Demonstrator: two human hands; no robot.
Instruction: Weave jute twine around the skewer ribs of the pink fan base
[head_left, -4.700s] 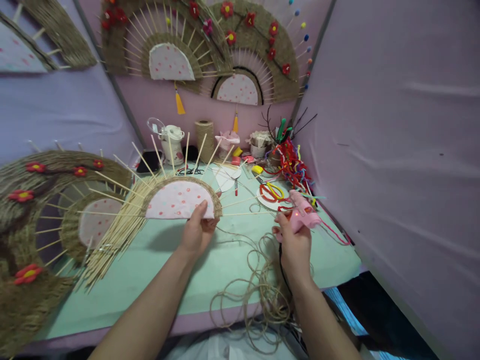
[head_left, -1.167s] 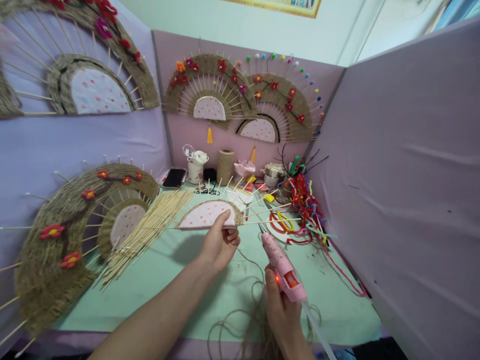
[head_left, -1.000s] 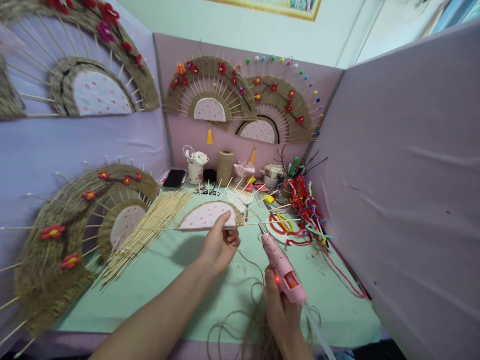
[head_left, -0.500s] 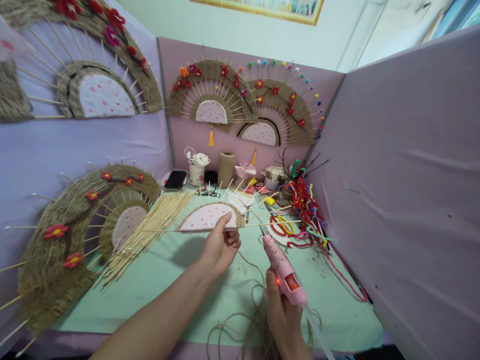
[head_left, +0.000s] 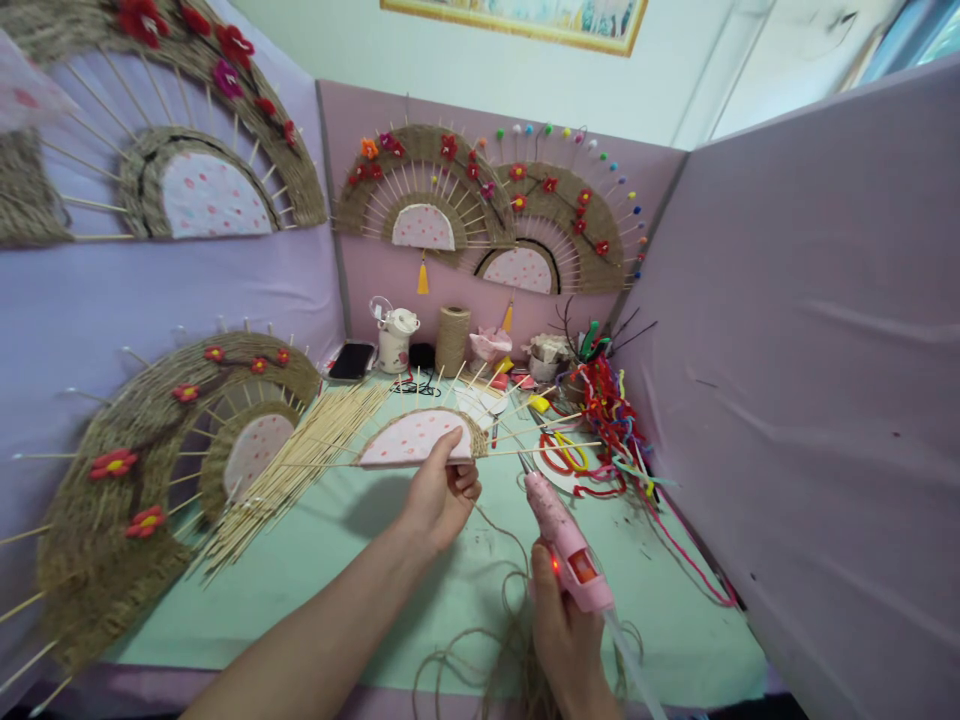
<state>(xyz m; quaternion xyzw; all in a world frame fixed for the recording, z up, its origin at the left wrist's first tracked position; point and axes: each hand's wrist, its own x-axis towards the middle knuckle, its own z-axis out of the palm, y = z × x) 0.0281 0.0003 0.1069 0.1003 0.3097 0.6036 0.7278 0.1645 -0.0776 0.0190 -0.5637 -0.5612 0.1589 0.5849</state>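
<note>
My left hand [head_left: 441, 490] grips the straight lower edge of a half-round fan [head_left: 405, 437], thumb on its pink-dotted white face. Thin sticks fan out from its curved rim, where twine is wound. My right hand [head_left: 566, 620] is closed around a pink hot glue gun [head_left: 566, 540] with a red light lit and a clear glue stick in its back. The gun's nozzle points up toward the fan's right end, apart from it. A strand of twine [head_left: 495, 522] runs from below my left hand to a loose heap near the table's front edge.
A pile of thin bamboo sticks [head_left: 300, 470] lies on the left. Scissors [head_left: 574, 452] and tangled red pipe cleaners [head_left: 607, 400] are at right. Behind stand a twine spool [head_left: 452, 340], a white pot [head_left: 397, 338] and a phone [head_left: 351, 362]. A finished fan [head_left: 112, 530] leans at left.
Both hands, the fan and the glue gun keep almost the same positions. The camera view has tilted up very slightly.
</note>
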